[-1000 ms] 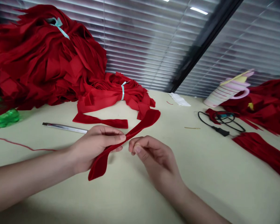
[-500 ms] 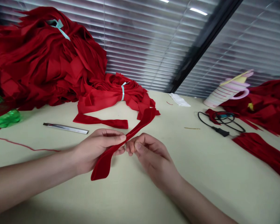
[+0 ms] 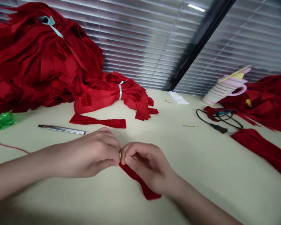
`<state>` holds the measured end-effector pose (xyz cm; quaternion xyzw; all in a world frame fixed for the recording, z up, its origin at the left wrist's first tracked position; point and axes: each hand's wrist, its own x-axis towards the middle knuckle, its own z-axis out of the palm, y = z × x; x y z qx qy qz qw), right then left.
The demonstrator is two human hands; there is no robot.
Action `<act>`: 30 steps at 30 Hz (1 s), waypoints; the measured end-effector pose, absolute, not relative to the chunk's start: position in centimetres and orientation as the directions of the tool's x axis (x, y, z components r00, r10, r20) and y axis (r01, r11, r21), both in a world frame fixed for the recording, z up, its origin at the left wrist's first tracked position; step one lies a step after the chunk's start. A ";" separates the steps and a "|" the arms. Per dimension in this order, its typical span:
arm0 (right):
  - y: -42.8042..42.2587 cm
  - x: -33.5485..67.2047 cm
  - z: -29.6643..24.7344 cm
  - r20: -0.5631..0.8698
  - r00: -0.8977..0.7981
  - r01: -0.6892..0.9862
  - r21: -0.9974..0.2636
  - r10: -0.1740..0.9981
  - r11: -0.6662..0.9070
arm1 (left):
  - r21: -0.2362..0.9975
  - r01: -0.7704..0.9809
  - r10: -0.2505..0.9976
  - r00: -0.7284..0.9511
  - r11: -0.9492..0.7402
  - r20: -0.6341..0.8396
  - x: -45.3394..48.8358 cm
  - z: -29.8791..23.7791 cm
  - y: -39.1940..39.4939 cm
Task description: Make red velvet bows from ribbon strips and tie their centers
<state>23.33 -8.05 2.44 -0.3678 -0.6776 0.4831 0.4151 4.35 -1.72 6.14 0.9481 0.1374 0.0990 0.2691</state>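
Fingers on the left hand (image 3: 93, 154) and right hand (image 3: 147, 165) are pinched tight on a red velvet strip (image 3: 141, 183), lower center frame. Loose red strip (image 3: 100, 122) lies above, slim metal tool (image 3: 61, 129) left of it, huge tied bundle (image 3: 46, 59) hogging upper left.

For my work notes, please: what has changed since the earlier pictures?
The held red strip, formerly slanting up-right through the left hand, now trails down-right beside the right hand. The left hand turned its back upward. The silver tool and gold needle stayed put.

Slanting, wavy red cloth strip (image 3: 145, 189)
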 end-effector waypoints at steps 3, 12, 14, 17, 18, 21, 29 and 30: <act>-8.5 23.3 2.5 0.426 -0.473 0.314 -0.736 0.771 0.600 | 0.380 0.211 0.278 0.952 -0.901 0.130 4.4 5.7 -2.1; -9.5 22.7 2.9 0.610 -0.603 0.612 -0.059 0.514 0.788 | 0.344 0.345 0.467 0.793 -0.873 0.390 5.0 4.3 -3.2; -9.8 22.6 2.7 0.664 -0.571 0.631 -0.021 0.483 0.775 | 0.345 0.367 0.497 0.737 -0.864 0.459 5.0 4.3 -3.5; -9.9 22.4 2.4 0.709 -0.514 0.654 -0.041 0.483 0.755 | 0.316 0.392 0.503 0.677 -0.864 0.537 5.1 4.5 -3.8; -9.9 22.3 2.4 0.718 -0.490 0.654 -0.072 0.494 0.753 | 0.313 0.395 0.504 0.666 -0.864 0.550 5.1 4.6 -3.8; -9.7 22.1 2.3 0.742 -0.422 0.630 -0.174 0.522 0.757 | 0.328 0.393 0.512 0.645 -0.859 0.567 5.1 4.6 -3.7; -9.8 21.9 1.9 0.735 -0.326 0.586 -0.337 0.595 0.737 | 0.560 0.325 0.645 0.460 -0.762 0.610 5.7 3.9 -4.0; -9.8 21.9 1.9 0.734 -0.317 0.580 -0.351 0.601 0.735 | 0.601 0.319 0.676 0.443 -0.733 0.589 5.8 3.8 -4.1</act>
